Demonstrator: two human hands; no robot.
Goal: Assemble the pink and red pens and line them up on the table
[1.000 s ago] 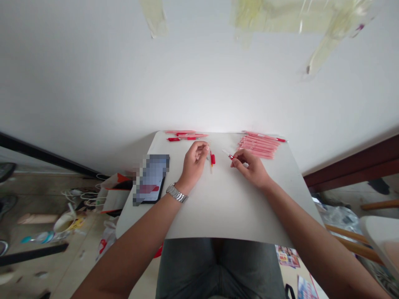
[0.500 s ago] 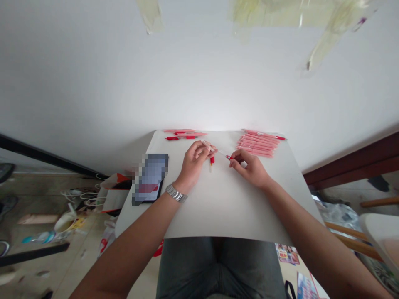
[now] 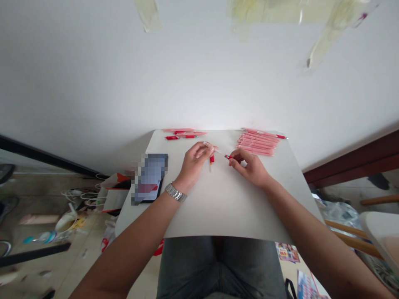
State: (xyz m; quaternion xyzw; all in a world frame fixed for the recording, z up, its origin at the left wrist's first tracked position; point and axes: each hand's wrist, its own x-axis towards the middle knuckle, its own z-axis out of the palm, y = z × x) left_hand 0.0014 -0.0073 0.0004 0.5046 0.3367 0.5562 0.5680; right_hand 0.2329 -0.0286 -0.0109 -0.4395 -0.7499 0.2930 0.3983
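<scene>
My left hand (image 3: pixel 195 161) is closed on a red pen part (image 3: pixel 212 161) whose lower end hangs below my fingers. My right hand (image 3: pixel 249 166) pinches a thin clear refill with a red tip (image 3: pixel 222 153). The refill's far end reaches my left fingertips above the white table (image 3: pixel 224 207). A row of several pink pens (image 3: pixel 257 143) lies at the far right of the table. A few red and pink pens (image 3: pixel 183 133) lie at the far left edge.
A phone (image 3: pixel 150 176) lies at the table's left edge beside my left wrist, which wears a metal watch (image 3: pixel 175 192). The floor at left holds bags, cables and a bottle (image 3: pixel 40 237). A wooden chair (image 3: pixel 358 241) stands at right. The wall is close behind the table.
My hands have come together: the refill in my right hand moved left until its end met my left fingertips, and the red part rose slightly.
</scene>
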